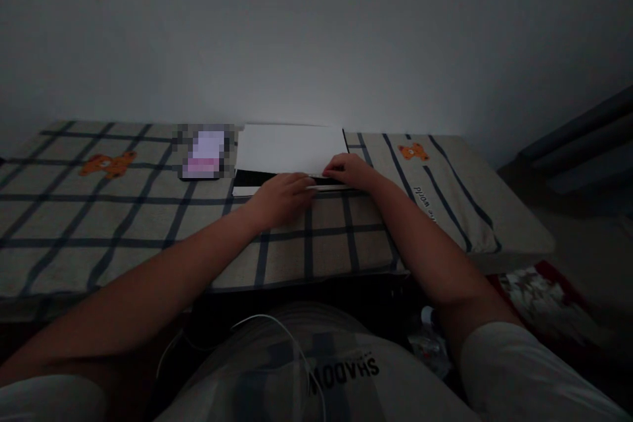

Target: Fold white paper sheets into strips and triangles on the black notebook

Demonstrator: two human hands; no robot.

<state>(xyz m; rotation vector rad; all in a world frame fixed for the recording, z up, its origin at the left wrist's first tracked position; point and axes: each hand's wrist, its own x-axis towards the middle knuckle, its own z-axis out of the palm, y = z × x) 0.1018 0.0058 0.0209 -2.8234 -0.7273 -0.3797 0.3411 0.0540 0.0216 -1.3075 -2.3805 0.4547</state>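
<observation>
A white sheet, which looks like paper, lies on a flat black-faced piece with a pale strip along its near side. Fingers of my right hand are curled in a pinch at the sheet's near edge, toward its right corner. My left hand rests at the near side of the black piece, palm down, its fingers stretched to the right and its thumb hidden. A narrow white edge shows by the left fingertips. The dim light hides whether the sheet is attached to the black piece.
A checked cloth with bear prints covers the table. Left of the sheet lies a lit phone, partly pixelated. A pale wall stands behind. Below are a white cable, a clear bottle and a red container at right.
</observation>
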